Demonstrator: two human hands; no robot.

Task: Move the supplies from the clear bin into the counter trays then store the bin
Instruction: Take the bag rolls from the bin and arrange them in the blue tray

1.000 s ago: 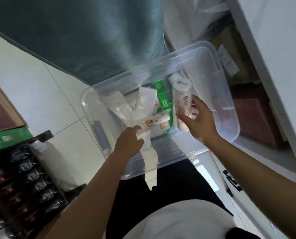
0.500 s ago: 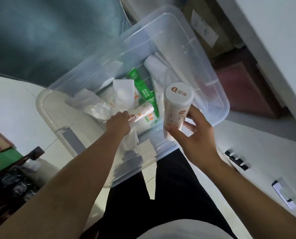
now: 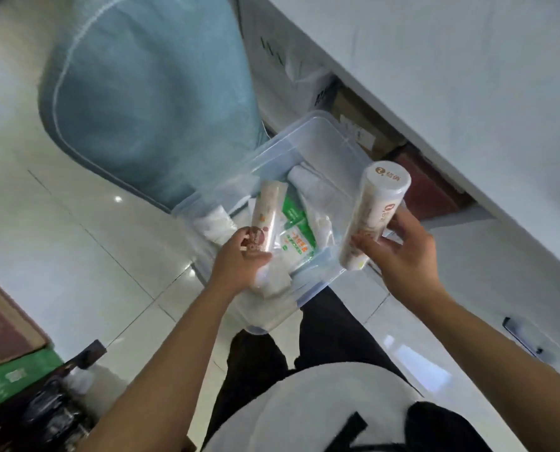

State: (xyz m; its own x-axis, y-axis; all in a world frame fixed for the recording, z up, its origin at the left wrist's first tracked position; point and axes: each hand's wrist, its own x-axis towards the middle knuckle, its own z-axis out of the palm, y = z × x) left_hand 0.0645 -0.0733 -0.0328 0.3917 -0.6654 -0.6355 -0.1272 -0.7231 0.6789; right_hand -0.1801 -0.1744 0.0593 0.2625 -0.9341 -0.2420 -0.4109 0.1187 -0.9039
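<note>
Nearest the camera, left hand (image 3: 239,261) has its fingers wrapped on a slim sleeve pack (image 3: 265,216), right hand (image 3: 399,252) fingers clamped around a tall capped tube (image 3: 374,213), both lifted above the clear bin (image 3: 321,138) on the floor. Green packets (image 3: 296,231) and white wraps remain inside. Risk: slick film sleeve slipping from the loose left grip. Counter (image 3: 467,76) beyond, trays unseen.

both arms outstretched; left hand (image 3: 239,261) and right hand (image 3: 402,256) clenched
</note>
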